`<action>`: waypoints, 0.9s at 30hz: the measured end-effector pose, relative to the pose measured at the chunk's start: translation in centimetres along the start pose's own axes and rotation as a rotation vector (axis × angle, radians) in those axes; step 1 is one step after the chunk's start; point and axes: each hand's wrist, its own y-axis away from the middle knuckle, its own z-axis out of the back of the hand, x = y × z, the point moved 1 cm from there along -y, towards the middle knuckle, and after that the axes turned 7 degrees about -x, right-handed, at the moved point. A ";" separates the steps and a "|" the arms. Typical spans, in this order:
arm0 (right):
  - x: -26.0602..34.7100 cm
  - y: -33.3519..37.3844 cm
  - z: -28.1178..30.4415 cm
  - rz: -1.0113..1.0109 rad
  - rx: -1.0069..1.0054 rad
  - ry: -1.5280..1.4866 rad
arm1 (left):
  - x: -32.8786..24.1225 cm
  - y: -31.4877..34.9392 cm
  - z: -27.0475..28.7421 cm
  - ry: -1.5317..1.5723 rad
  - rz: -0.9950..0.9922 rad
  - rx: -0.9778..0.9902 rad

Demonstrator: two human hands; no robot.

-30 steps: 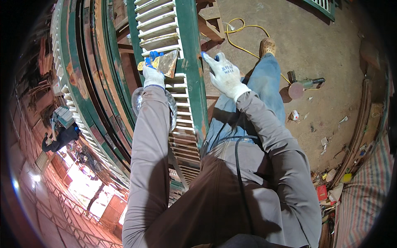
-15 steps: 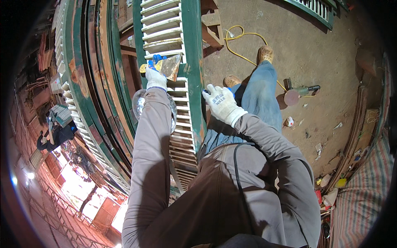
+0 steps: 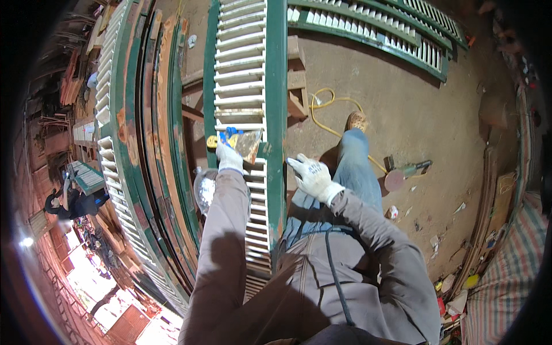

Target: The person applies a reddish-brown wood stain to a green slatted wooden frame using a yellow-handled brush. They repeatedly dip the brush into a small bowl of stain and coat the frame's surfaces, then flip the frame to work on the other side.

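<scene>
A louvred shutter point(image 3: 276, 103) with a green frame and white slats runs lengthwise before me. My left hand point(image 3: 229, 158), in a white glove with blue fingertips, is closed around a scraper with a yellow handle. The scraper's wide, stained blade point(image 3: 251, 146) points right, over the shutter's green cross rail. Beside the right edge of the shutter is my right hand point(image 3: 315, 178), also gloved, its fingers stretched toward the frame and partly apart, with nothing visible in them. A clear rounded container point(image 3: 205, 192) with shiny contents shows beside my left forearm, partly hidden by it.
Green and bare wood frames point(image 3: 155, 115) stand in a row at left. More green shutters point(image 3: 368, 34) lie at the far right. An angle grinder point(image 3: 407, 172) with a yellow cord point(image 3: 339, 100) lies on the littered floor. Another person point(image 3: 75, 204) works at far left.
My view has shifted, so the shutter and both hands appear lower and more shutters show at the top. The scraper stays in my left hand at the cross rail; my right hand's fingers look straighter.
</scene>
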 end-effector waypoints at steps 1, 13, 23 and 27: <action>0.4 -0.7 0.9 -0.114 0.033 -0.131 | -0.4 -0.7 1.3 0.036 -0.009 -0.021; -9.9 -24.9 13.9 -0.596 -0.247 -1.133 | -0.1 3.5 -1.3 -0.045 0.147 -0.103; -16.2 -47.0 16.8 -0.351 -0.139 -0.664 | -0.5 2.9 3.0 -0.162 0.009 -0.300; -16.6 -49.9 15.5 -0.173 -0.166 -0.103 | -0.6 4.5 -1.0 -0.183 0.100 -0.434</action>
